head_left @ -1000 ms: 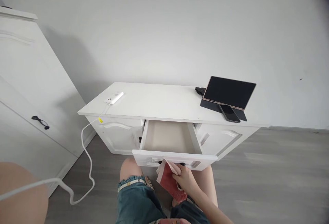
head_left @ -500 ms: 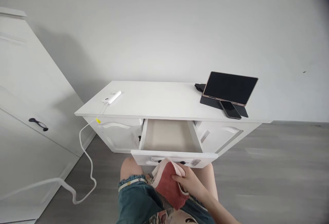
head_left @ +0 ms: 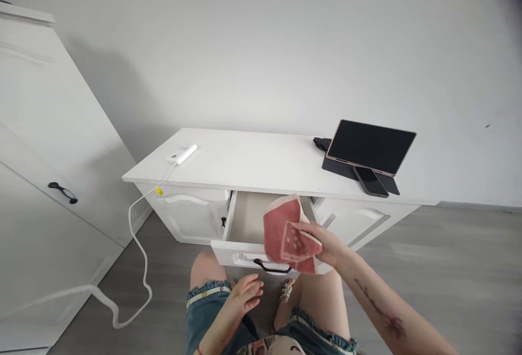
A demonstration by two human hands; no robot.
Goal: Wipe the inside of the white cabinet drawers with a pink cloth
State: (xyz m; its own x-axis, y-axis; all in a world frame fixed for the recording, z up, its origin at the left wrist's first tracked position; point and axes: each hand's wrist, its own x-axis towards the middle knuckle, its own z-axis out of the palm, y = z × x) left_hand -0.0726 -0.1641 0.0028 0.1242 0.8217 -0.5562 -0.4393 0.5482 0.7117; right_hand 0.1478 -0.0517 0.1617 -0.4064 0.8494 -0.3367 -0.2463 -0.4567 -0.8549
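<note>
A red and cream towel, loosely bunched, hangs over the front of the pulled-out drawer. My right hand grips it by its right side. Part of the drawer's inside and front panel is hidden behind the cloth. Below the drawer's black handle, my left hand hovers above my left thigh, fingers stretched out and holding nothing.
The white desk carries a white power bank with a white cable running down left. At the right stand a tablet, a phone and a dark bunched item. A white cabinet is on the left.
The towel has gone from my lap up over the drawer's front in my right hand. My left hand, mostly hidden behind the towel before, now shows apart from it, low on the left.
</note>
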